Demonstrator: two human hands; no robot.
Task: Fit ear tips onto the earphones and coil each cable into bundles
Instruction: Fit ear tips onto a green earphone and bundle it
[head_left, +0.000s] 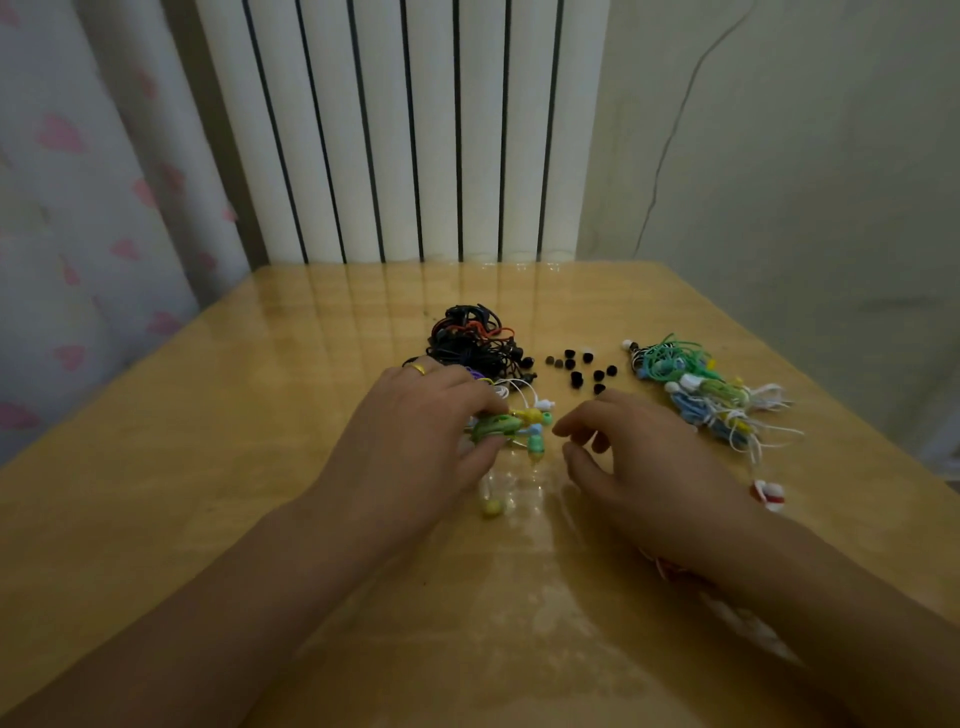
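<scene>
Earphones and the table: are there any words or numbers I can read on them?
None. No word or number shows on the coloured earphones the left hand holds, the black ear tips, the bundles or the table. Everything is too small and blurred.

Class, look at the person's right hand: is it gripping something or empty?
Empty. The right hand hovers over the table, fingers loosely curled with nothing between them.

Left hand (415, 431) grips a green coiled bundle (496, 426) mid-desk (208, 415). Right hand (639, 457) hovers beside it, fingers loosely curled, holding nothing. Black ear tips (579, 366) lie farther back; coloured bundles (701, 389) far right.
</scene>
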